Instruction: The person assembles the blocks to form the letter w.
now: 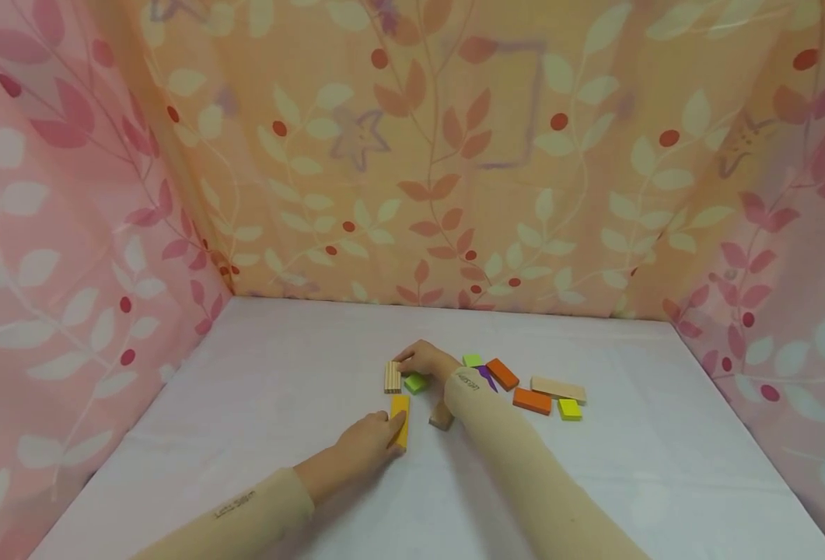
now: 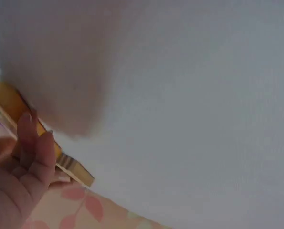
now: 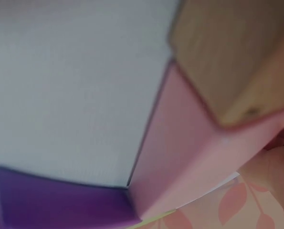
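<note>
In the head view my left hand [image 1: 368,443] pinches a yellow-orange block [image 1: 400,406], thumb across its face. The same block [image 2: 10,100] shows in the left wrist view, between the fingers of my left hand [image 2: 17,176]. Just beyond it is a pale striped wooden block [image 1: 392,378], its near end close to the yellow one. My right hand [image 1: 428,359] has its fingertips curled at the striped block's far right side. A green block [image 1: 416,383] lies under the right hand, and a brown wooden block [image 1: 441,418] is partly hidden by the right sleeve.
Right of the arm lie orange blocks [image 1: 532,401], a pale plank [image 1: 557,389], a yellow block [image 1: 570,410], a light green block [image 1: 472,360] and a purple piece [image 1: 485,376]. The right wrist view shows a pink block [image 3: 180,152] against a purple one [image 3: 60,200]. Floral cloth [image 1: 412,194] walls the white table [image 1: 279,350].
</note>
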Demonstrator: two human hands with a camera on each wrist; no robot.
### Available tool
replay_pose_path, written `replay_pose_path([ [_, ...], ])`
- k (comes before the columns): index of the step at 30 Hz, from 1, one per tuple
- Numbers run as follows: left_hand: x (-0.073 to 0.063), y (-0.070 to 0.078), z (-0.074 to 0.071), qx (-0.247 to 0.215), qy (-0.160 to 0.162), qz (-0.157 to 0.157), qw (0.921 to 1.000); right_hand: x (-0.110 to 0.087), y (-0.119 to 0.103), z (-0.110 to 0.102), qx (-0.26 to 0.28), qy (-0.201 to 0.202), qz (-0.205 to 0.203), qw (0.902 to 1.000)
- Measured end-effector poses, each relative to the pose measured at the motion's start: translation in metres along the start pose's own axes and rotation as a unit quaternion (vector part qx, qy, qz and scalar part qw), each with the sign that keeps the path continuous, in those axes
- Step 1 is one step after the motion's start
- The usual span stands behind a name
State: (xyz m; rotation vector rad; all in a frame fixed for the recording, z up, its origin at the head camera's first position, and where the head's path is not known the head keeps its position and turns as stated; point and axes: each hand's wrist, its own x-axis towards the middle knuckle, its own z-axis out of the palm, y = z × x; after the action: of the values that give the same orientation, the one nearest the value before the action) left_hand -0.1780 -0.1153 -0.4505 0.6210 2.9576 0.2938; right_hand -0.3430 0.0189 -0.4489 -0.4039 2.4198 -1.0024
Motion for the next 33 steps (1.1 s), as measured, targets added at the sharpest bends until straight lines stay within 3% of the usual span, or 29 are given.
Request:
replay_pose_path([
  [3, 0.002, -0.002, -0.002, 0.025, -0.012, 0.0, 0.9996, -0.002, -0.001, 0.001, -0.007, 0.0, -0.007, 1.0],
  [12, 0.008, 0.003, 0.002, 0.049, 0.032, -0.013, 0.9982, 0.001, 0.0, -0.002, -0.043, -0.017, -0.033, 0.9984],
  [17, 0.01, 0.005, 0.001, 0.066, 0.013, -0.037, 0.9971, 0.003, 0.002, -0.001, -0.05, -0.037, -0.044, 0.9971],
  [24, 0.01, 0.006, -0.003, 0.086, 0.01, -0.036, 0.9955, 0.002, 0.002, 0.0, -0.053, -0.041, -0.047, 0.9967],
  [30, 0.013, 0.001, -0.005, 0.047, 0.02, -0.036, 0.998, -0.001, 0.003, -0.002, -0.054, -0.048, -0.056, 0.9958],
  [33, 0.022, -0.008, -0.009, 0.038, 0.046, -0.048, 0.9971, -0.007, 0.006, -0.007, -0.047, -0.048, -0.07, 0.9953],
])
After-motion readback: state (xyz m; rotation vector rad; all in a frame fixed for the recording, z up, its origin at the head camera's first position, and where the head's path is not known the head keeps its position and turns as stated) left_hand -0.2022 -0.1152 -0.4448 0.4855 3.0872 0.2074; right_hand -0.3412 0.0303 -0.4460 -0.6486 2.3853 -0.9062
